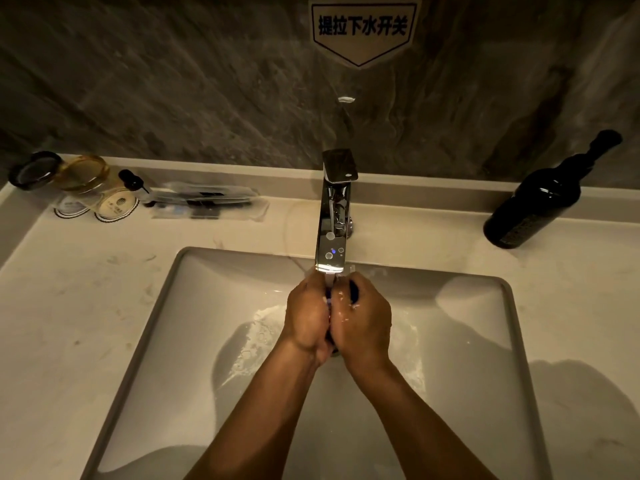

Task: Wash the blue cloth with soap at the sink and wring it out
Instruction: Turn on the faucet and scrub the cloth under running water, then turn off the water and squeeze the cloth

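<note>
Cloth: the blue cloth [354,292] is bunched between your hands over the sink [162,306], under the faucet [330,233], so water reaches it.
Fingers: left hand [304,317] and right hand [363,320] both clench it, squeezing suds.

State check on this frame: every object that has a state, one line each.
blue cloth: bunched up between both hands, mostly hidden
left hand: curled round the cloth, under the spout
right hand: curled round the cloth, suds on it
faucet: running, thin stream onto the hands
sink: wet, foamy water in the basin
dark bottle: upright on the counter, stopper on
two glasses: upright, far left of the counter
</note>
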